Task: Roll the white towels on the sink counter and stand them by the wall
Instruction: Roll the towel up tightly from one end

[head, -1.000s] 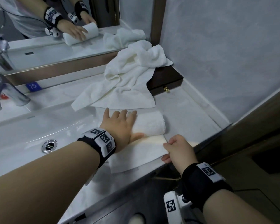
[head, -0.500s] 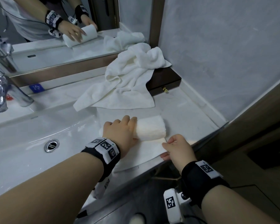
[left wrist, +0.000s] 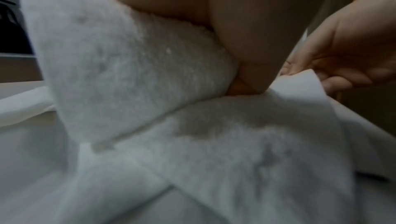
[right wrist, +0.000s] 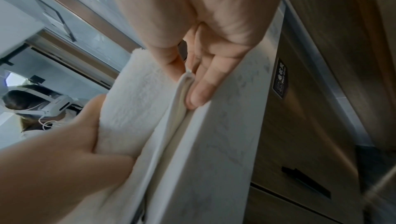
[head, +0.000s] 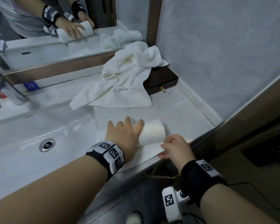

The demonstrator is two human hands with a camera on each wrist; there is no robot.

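One white terry towel roll (head: pixel 152 133) lies near the marble surface (head: pixel 181 110) front edge. Left hand (head: pixel 123 136) presses it, fingers straight; right hand (head: pixel 176 147) pinches the flat tail. Advise even pressure, tail taut, ends aligned.

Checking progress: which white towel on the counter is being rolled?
The front towel, under the left hand, its edge pinched by the right hand. The rear towel lies crumpled over the dark box.

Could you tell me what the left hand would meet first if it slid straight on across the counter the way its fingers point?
Probably the crumpled towel heaped near the mirror: the left hand, resting on the rolled towel, points toward it over bare counter. Depth is uncertain.
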